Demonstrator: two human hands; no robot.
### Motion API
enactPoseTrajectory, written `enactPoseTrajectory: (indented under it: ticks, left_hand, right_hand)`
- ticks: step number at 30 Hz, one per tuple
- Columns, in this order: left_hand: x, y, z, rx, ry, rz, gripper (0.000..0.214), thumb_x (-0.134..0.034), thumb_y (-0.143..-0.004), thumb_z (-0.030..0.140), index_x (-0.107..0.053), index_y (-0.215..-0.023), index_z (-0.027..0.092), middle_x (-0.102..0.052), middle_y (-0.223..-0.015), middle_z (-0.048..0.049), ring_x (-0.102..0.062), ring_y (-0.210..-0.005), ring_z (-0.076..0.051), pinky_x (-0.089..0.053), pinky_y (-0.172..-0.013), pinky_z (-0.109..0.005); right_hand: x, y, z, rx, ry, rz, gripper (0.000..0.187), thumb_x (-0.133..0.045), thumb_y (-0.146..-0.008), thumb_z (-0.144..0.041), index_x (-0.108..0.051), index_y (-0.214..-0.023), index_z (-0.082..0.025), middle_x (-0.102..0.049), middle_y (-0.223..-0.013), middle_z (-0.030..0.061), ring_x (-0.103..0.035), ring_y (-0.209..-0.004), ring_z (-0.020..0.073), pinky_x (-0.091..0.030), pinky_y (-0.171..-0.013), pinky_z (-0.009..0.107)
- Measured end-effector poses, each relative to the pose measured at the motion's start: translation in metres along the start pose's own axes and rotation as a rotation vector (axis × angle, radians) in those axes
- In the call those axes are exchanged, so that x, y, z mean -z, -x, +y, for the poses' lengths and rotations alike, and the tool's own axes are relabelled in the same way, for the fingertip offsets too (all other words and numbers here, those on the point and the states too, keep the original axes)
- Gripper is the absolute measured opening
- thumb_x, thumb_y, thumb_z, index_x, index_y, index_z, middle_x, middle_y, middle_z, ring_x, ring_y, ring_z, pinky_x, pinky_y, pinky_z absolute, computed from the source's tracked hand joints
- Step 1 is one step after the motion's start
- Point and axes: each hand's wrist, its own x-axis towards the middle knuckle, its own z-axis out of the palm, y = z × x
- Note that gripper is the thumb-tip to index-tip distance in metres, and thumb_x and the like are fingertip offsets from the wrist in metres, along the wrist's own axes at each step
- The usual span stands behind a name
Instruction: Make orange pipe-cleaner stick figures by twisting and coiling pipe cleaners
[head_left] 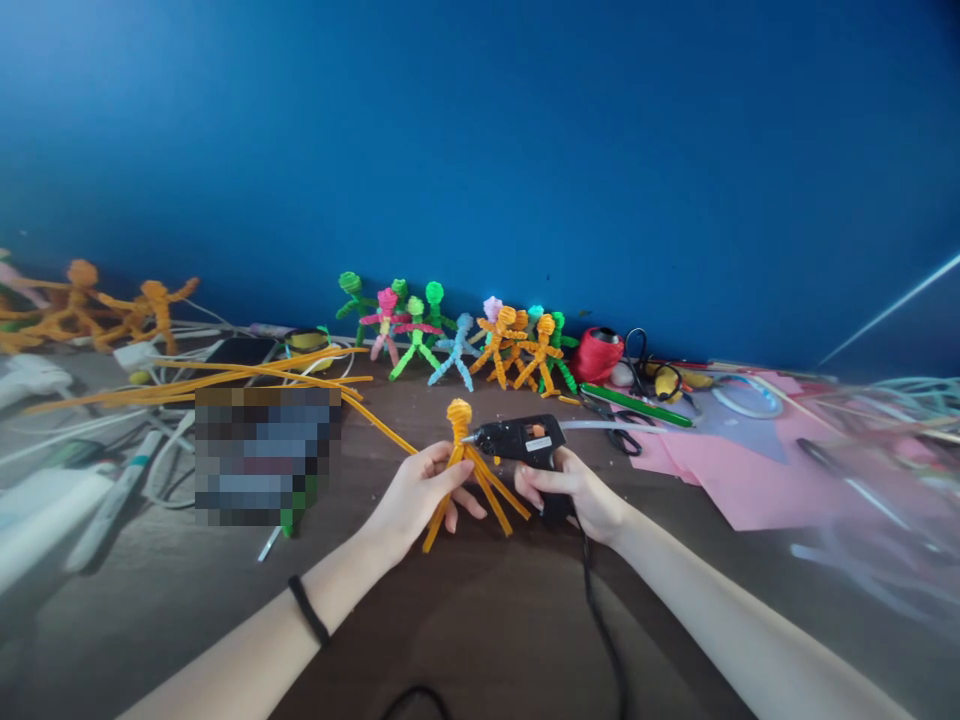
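Note:
Between thumb and fingers, my left hand (427, 490) pinches an orange pipe-cleaner figure (460, 420) upright. Its head is wound into a ball, and several straight strands (491, 490) spread out below. My right hand (574, 490) is wrapped round the handle of a black hot glue gun (517, 438). The gun's nozzle points left and meets the figure just under its head, though I cannot make out any glue there. A clear glue stick (607, 425) sticks out of the gun's back, and a black cord (596, 590) trails down towards me.
Finished pipe-cleaner figures (416, 340) stand along the blue wall. Loose orange pipe cleaners (247, 375) lie at left, over cables and beside a blurred-out rectangular object (262, 455). Black scissors (622, 440), a green pen (637, 405) and pink paper (757, 470) lie at right.

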Motion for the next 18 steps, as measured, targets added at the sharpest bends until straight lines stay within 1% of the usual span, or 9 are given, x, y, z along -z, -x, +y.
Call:
enactPoseTrajectory:
  ticks: [8, 18]
  left_hand:
    - [0.0013, -0.0009, -0.0021, -0.012, 0.011, 0.000, 0.023, -0.060, -0.071, 0.030, -0.049, -0.082, 0.014, -0.060, -0.077, -0.0030, -0.061, -0.048, -0.010, -0.037, -0.030, -0.014]
    - [0.0015, -0.0007, -0.0024, -0.011, 0.004, 0.006, 0.024, -0.060, -0.071, 0.031, -0.048, -0.084, 0.014, -0.063, -0.084, -0.0071, -0.060, -0.048, -0.010, -0.038, -0.030, -0.013]
  right_hand:
    - [-0.0011, 0.0007, 0.0005, -0.006, 0.003, 0.014, 0.029, -0.059, -0.072, -0.036, -0.044, -0.059, -0.016, -0.044, -0.049, -0.0030, -0.036, -0.048, 0.0087, -0.026, -0.050, 0.026]
    - [-0.0006, 0.0001, 0.0019, 0.006, -0.026, 0.008, 0.028, -0.059, -0.073, -0.034, -0.043, -0.059, -0.016, -0.043, -0.049, -0.0034, -0.036, -0.048, 0.0085, -0.025, -0.050, 0.026]
